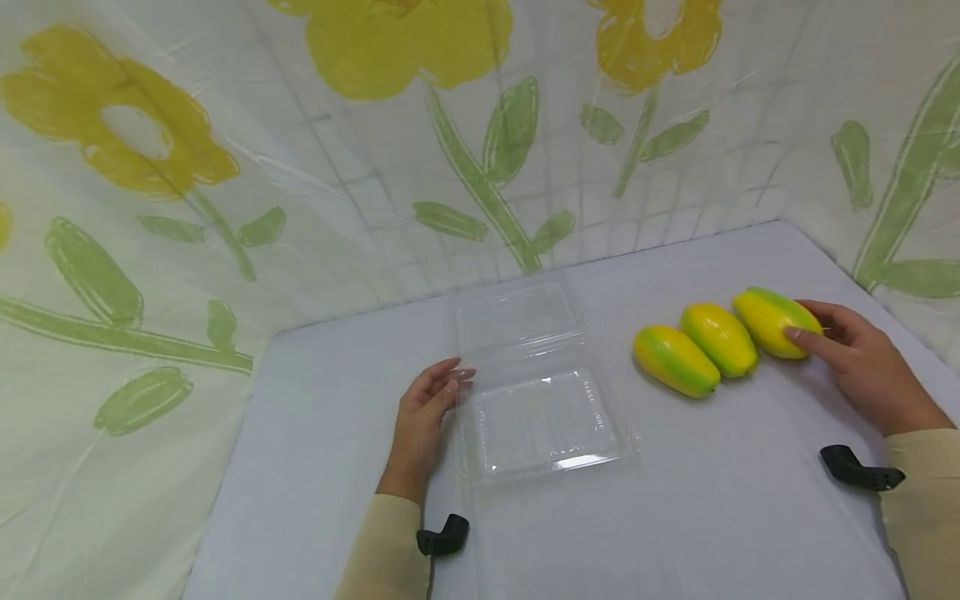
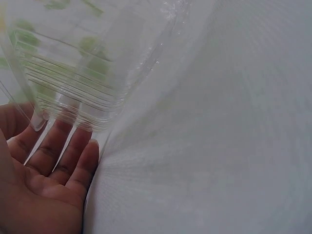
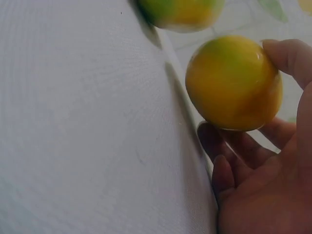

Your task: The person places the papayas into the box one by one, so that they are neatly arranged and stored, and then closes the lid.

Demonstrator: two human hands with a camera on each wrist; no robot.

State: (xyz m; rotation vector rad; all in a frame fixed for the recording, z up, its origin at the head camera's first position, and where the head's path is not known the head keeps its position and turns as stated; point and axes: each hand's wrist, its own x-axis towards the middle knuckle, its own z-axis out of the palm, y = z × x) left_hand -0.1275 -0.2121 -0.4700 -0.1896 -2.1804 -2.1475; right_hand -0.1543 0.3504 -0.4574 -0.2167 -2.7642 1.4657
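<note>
A clear plastic clamshell container (image 1: 547, 421) lies unfolded on the table, its lid (image 1: 517, 317) toward the back. My left hand (image 1: 423, 412) pinches its left edge; in the left wrist view the thumb is at the rim and the fingers lie behind the ridged wall (image 2: 73, 87). To the right, three yellow-green mangoes sit in a slanting row: a left mango (image 1: 675, 360), a middle mango (image 1: 720, 339) and a right mango (image 1: 776, 322). My right hand (image 1: 862, 358) grips the right mango's near end, thumb on one side and fingers on the other.
A white cloth covers the table (image 1: 712, 500). Behind it hangs a pale curtain (image 1: 337, 250) with yellow flowers and green leaves. A black wrist mount (image 1: 444, 535) shows at the left sleeve and another black mount (image 1: 861, 468) at the right.
</note>
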